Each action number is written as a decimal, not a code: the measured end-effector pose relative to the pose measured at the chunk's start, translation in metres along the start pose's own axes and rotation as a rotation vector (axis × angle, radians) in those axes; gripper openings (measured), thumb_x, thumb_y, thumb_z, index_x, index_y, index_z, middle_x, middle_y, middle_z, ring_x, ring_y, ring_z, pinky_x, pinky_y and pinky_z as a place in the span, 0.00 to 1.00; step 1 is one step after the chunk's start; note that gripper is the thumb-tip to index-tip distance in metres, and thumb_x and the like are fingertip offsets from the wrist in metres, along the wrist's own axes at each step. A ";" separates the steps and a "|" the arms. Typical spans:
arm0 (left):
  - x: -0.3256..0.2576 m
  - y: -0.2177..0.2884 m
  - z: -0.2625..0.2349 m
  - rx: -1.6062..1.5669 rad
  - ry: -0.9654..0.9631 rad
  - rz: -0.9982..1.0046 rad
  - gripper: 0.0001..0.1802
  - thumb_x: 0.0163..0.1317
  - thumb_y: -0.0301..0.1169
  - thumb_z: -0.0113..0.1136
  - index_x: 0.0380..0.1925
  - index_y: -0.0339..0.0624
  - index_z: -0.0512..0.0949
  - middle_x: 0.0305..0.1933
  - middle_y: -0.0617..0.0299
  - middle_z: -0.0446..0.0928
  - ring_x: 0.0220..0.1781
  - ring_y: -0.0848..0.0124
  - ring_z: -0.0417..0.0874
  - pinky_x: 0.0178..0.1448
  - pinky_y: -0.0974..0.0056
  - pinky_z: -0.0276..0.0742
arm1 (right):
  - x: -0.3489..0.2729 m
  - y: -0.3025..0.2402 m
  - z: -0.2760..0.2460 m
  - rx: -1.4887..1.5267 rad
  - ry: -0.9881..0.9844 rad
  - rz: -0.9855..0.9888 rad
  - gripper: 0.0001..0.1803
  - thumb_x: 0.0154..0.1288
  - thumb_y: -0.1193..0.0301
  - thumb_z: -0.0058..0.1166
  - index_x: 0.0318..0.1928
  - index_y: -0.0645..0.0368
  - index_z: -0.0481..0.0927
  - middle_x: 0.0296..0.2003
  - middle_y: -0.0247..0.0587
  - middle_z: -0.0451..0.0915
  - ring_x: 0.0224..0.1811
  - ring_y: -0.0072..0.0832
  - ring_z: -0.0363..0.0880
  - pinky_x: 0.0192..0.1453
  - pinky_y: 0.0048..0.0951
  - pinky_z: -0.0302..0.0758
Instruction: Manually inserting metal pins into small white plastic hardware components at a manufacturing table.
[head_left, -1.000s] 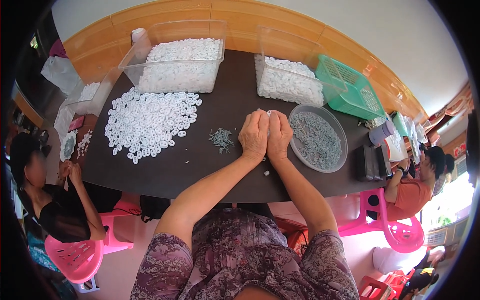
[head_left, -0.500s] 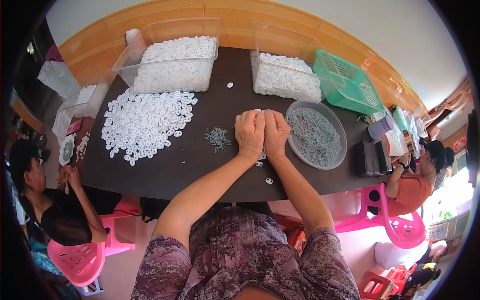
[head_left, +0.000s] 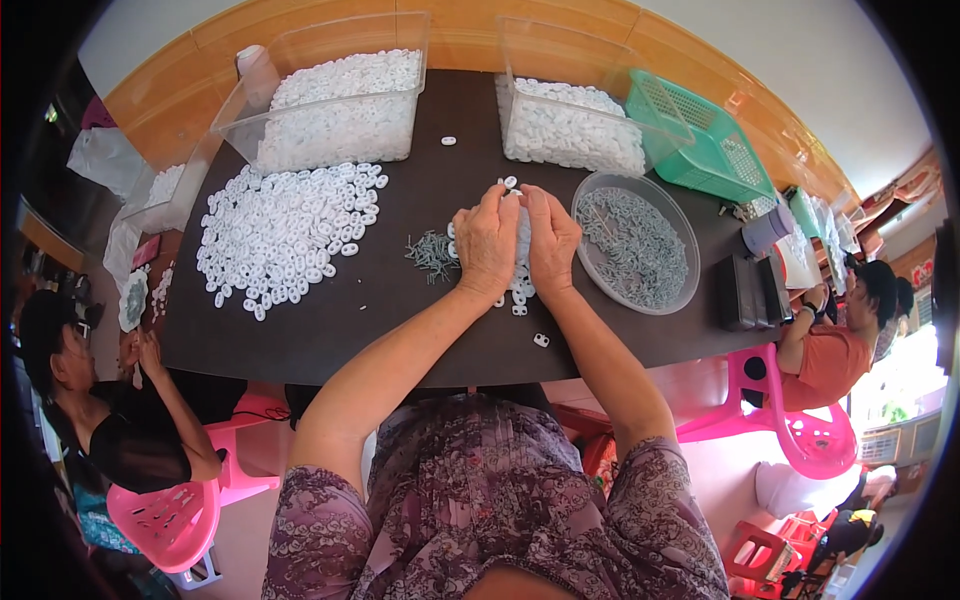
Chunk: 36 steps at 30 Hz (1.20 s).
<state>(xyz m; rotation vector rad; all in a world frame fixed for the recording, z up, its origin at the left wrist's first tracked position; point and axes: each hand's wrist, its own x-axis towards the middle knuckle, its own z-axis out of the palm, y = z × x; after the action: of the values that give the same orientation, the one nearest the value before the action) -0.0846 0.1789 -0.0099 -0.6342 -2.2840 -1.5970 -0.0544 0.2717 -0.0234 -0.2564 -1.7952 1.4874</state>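
- Hands [head_left: 486, 245] [head_left: 551, 240], two: fingers curled, white pieces [head_left: 522, 245] between; grip cannot be told
- Clear tubs [head_left: 350, 40] [head_left: 565, 45] on desk [head_left: 420, 340], two
- Round tray [head_left: 694, 258] of screws [head_left: 635, 245], one
- Green basket [head_left: 720, 180], one

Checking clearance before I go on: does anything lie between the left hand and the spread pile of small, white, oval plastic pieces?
Yes. A small heap of thin, grey, metal-looking screws lies on the dark brown tabletop close beside the left hand, between it and the white pile.
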 end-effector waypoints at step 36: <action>-0.080 0.028 -0.072 0.026 -0.490 0.744 0.05 0.45 0.25 0.55 0.25 0.39 0.70 0.25 0.59 0.64 0.26 0.65 0.74 0.29 0.62 0.73 | -0.001 -0.053 -0.004 -1.061 -0.659 -0.631 0.28 0.48 0.84 0.46 0.54 0.57 0.74 0.60 0.46 0.71 0.52 0.50 0.74 0.46 0.42 0.79</action>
<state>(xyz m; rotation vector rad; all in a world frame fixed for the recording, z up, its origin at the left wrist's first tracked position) -0.0034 0.1043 0.0004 -1.7671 -1.9492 -1.1152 -0.0344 0.2584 0.0235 0.3226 -2.7125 0.0586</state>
